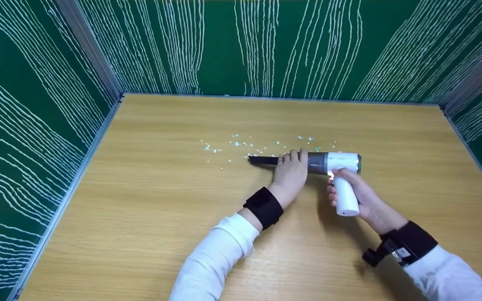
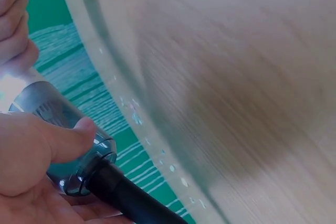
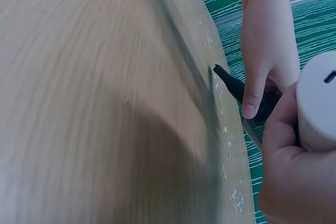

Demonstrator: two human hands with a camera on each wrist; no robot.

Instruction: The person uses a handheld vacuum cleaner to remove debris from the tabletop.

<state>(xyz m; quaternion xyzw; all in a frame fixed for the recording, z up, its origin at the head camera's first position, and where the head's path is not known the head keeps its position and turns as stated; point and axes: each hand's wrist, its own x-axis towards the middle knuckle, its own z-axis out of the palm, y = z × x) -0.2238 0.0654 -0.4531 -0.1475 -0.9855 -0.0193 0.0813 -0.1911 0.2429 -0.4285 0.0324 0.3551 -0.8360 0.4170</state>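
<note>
A white and grey handheld vacuum cleaner (image 1: 343, 162) lies level over the table, its black nozzle (image 1: 262, 160) pointing left. My right hand (image 1: 360, 193) grips the white handle from below and behind. Around the front of the body, where the nozzle joins the clear dust cup (image 2: 58, 114), my left hand (image 1: 291, 170) is wrapped; its thumb lies along the cup in the left wrist view. Small pale paper scraps (image 1: 237, 144) are scattered on the table, several right at the nozzle tip and others beyond the vacuum. In the right wrist view the handle's round base (image 3: 320, 98) shows close up.
The wooden table (image 1: 140, 217) is bordered at the back and sides by green panels (image 1: 220, 50) with white wavy lines, joined by grey metal posts (image 1: 94, 46). Dark bands circle both wrists, the right one (image 1: 412, 242) carrying a small device.
</note>
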